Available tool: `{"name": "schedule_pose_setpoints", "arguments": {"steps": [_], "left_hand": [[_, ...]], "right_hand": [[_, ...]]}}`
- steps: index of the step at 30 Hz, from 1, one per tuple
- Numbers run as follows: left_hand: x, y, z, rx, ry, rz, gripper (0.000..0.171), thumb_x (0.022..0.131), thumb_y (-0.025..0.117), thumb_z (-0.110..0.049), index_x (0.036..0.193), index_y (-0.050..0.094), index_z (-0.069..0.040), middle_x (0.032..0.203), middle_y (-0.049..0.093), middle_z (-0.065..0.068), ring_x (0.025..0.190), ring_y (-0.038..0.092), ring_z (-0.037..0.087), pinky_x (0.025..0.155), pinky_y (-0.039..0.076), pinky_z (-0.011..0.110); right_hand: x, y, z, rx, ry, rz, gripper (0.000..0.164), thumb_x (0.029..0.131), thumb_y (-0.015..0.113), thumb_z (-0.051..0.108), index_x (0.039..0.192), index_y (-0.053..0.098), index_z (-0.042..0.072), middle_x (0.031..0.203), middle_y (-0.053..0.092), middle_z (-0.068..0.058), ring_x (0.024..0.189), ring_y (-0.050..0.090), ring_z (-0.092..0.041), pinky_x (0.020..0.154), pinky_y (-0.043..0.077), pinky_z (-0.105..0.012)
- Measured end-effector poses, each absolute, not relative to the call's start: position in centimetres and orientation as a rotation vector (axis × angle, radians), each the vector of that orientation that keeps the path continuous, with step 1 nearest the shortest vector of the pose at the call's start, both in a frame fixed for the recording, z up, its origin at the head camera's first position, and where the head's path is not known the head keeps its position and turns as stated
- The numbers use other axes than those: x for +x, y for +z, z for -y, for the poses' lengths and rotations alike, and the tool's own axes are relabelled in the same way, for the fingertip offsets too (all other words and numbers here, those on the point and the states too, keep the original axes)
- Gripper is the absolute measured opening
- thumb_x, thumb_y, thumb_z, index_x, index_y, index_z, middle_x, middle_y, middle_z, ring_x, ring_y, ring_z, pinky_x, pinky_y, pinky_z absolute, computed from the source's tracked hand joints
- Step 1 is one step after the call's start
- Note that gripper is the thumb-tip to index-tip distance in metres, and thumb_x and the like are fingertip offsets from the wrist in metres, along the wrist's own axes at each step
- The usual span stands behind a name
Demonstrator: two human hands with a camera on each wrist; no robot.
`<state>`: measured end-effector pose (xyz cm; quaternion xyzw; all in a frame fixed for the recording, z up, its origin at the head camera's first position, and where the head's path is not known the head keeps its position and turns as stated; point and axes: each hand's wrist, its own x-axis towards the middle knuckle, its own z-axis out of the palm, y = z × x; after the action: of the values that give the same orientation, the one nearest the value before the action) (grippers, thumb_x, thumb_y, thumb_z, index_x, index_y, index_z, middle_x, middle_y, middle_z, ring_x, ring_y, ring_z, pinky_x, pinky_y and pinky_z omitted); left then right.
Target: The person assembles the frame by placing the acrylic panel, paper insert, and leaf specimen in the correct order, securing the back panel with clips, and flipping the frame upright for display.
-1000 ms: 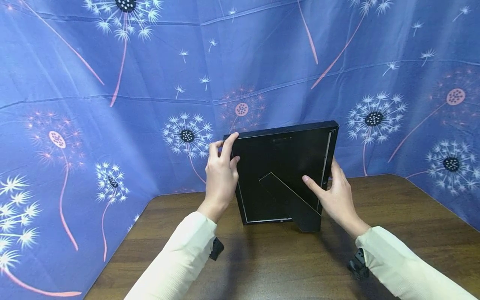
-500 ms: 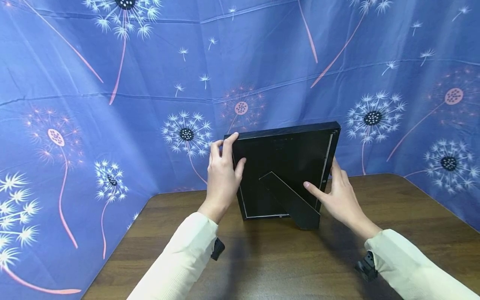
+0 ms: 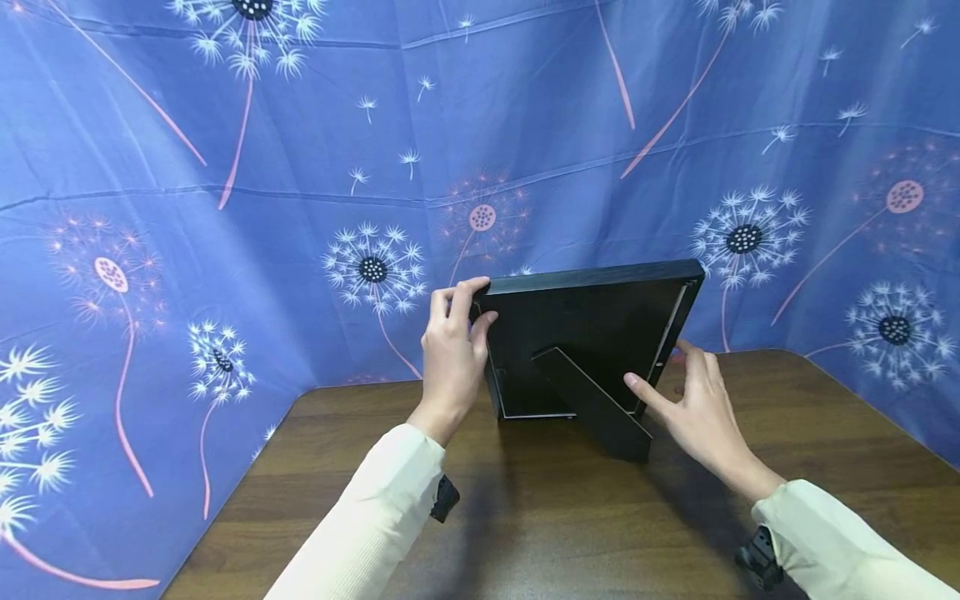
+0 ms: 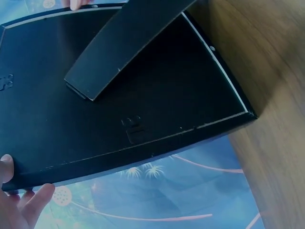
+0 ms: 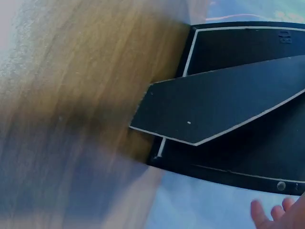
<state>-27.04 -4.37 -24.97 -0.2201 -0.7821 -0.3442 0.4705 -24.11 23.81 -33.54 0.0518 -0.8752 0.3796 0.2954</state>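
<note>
A black picture frame [image 3: 540, 321] stands on the table with its back facing me, leaning toward me. From the middle of its back a black easel leg [image 3: 603, 408] slants down to the right. My left hand [image 3: 453, 358] grips the upper left corner, thumb on the back and fingers around the edge. At the right edge, my right hand [image 3: 701, 408] has its thumb over the back near the leg and its fingers behind the side, partly hidden. Small metal hangers [image 4: 133, 129] show on the back panel in the left wrist view. The frame's front is hidden.
The brown wooden table [image 3: 540, 533] has rounded far corners. A blue cloth with dandelion prints [image 3: 570, 167] hangs close behind and along both sides of it. Each wrist carries a black camera, the left one [image 3: 445, 498] under the cream sleeve [image 3: 367, 517].
The frame has tilted further back toward me; its top has come lower and shifted right, while its bottom edge has moved away. Both hands have moved right and slightly down with it.
</note>
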Motion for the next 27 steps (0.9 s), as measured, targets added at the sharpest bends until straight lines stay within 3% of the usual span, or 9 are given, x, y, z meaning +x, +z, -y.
{"name": "schedule_pose_setpoints", "arguments": {"steps": [7,11,16,21,24,27], "left_hand": [[-26.6,-24.7,4.1,-0.510,-0.828,1.877,0.038,0.093,0.075,-0.010,0.128,0.064,-0.018,0.111,0.058,0.015,0.095,0.068,0.032,0.077,0.058,0.051],[-26.6,-24.4,4.0,-0.451,-0.811,1.849,0.038,0.092,0.075,-0.010,0.128,0.066,-0.020,0.112,0.060,0.014,0.100,0.065,0.032,0.076,0.056,0.052],[-26.8,-24.4,4.2,-0.412,-0.888,1.839,0.038,0.092,0.074,-0.006,0.128,0.068,-0.019,0.110,0.058,0.014,0.088,0.065,0.032,0.068,0.054,0.051],[-26.9,-24.3,4.2,-0.414,-0.947,1.860,0.036,0.093,0.073,-0.005,0.127,0.068,-0.017,0.109,0.057,0.013,0.086,0.066,0.033,0.070,0.054,0.051],[-26.8,-24.4,4.1,-0.419,-0.968,1.868,0.036,0.093,0.073,-0.004,0.127,0.069,-0.016,0.110,0.057,0.014,0.091,0.066,0.034,0.073,0.054,0.050],[-26.8,-24.5,4.0,-0.419,-0.979,1.863,0.035,0.093,0.073,-0.004,0.126,0.069,-0.015,0.110,0.057,0.013,0.094,0.066,0.035,0.075,0.054,0.050]], "right_hand": [[-24.3,-33.8,-23.6,0.216,1.132,2.312,0.091,0.097,0.067,0.041,0.160,0.015,0.001,0.149,0.036,-0.031,0.132,0.041,-0.051,0.097,0.039,-0.067],[-24.5,-33.6,-23.4,0.269,1.156,2.290,0.088,0.098,0.067,0.038,0.161,0.017,0.002,0.152,0.036,-0.030,0.133,0.042,-0.050,0.100,0.040,-0.065],[-24.8,-33.0,-23.5,0.327,1.138,2.339,0.087,0.100,0.065,0.036,0.160,0.015,-0.002,0.150,0.036,-0.033,0.132,0.044,-0.050,0.100,0.042,-0.064],[-24.4,-32.4,-23.5,0.218,0.979,2.495,0.096,0.098,0.063,0.048,0.158,0.013,-0.007,0.141,0.040,-0.036,0.124,0.047,-0.051,0.090,0.043,-0.066],[-24.1,-32.5,-23.3,0.088,0.870,2.578,0.099,0.094,0.061,0.062,0.152,0.025,-0.011,0.131,0.043,-0.035,0.110,0.052,-0.048,0.075,0.048,-0.059],[-24.0,-33.1,-23.2,0.054,0.783,2.630,0.090,0.092,0.063,0.065,0.134,0.045,-0.012,0.121,0.048,-0.033,0.096,0.055,-0.044,0.065,0.048,-0.051]]}}
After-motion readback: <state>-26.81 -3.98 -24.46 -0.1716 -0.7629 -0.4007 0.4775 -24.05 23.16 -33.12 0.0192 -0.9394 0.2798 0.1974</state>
